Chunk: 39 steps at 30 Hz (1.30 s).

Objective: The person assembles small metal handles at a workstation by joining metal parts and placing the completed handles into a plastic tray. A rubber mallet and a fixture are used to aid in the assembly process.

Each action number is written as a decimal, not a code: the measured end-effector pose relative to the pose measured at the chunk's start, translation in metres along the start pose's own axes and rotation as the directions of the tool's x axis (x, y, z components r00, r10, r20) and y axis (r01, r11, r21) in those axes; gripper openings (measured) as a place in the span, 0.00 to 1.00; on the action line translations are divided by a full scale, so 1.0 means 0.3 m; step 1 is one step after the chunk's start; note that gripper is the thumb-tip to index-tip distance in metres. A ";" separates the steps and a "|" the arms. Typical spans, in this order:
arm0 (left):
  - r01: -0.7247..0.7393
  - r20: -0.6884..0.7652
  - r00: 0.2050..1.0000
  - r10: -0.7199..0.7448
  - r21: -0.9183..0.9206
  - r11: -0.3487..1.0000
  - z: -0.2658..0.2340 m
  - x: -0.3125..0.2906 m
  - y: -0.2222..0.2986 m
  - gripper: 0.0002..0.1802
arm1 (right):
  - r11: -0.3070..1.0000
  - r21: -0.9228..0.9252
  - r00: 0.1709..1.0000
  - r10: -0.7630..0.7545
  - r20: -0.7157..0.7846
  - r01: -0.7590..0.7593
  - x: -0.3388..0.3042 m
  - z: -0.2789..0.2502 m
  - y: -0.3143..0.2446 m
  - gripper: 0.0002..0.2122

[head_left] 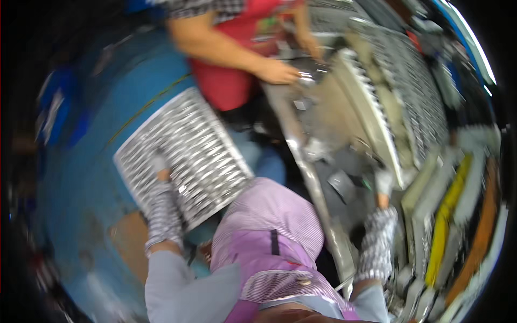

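Gripping edge of finned metal panel with gloved left hand; right hand reaching toward desk, its fingers' state blurred, cannot tell.

Two of the person's own gloved hands show: the left hand at lower left, the right hand at lower right. One finned metal panel lies left of centre. One co-worker stands at the top, two bare hands visible. Blur hides the stacked panels at right.
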<state>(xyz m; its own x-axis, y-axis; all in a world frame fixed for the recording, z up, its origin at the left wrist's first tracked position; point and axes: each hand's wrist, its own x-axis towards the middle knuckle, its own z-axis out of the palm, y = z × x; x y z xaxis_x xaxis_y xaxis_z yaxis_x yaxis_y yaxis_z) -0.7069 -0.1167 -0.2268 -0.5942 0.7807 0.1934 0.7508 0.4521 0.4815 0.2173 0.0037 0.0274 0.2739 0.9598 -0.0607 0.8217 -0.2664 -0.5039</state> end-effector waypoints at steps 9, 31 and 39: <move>0.307 0.005 0.952 -0.307 -0.020 0.952 0.492 -0.003 0.399 0.20 | 0.938 -0.247 0.861 0.327 0.389 -0.244 0.266 -0.048 -0.084 0.28; -0.249 0.334 0.280 0.900 -0.880 0.404 0.105 -1.392 2.325 0.12 | 0.759 0.224 0.514 0.597 -0.616 -0.612 -1.192 -0.786 0.855 0.18; -0.374 0.154 -0.456 0.876 -0.927 -0.032 -0.083 -1.822 2.509 0.11 | 0.818 0.278 0.667 0.573 -0.477 -0.503 -1.136 -0.718 1.259 0.14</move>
<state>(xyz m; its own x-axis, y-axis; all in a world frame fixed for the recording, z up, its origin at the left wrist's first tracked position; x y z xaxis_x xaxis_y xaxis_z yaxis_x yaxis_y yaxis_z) 0.1758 -0.2138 0.0511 0.9736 0.1066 0.2020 -0.0688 -0.7064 0.7044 0.5421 -0.4430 0.0434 0.8915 0.4457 0.0817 0.3952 -0.6765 -0.6214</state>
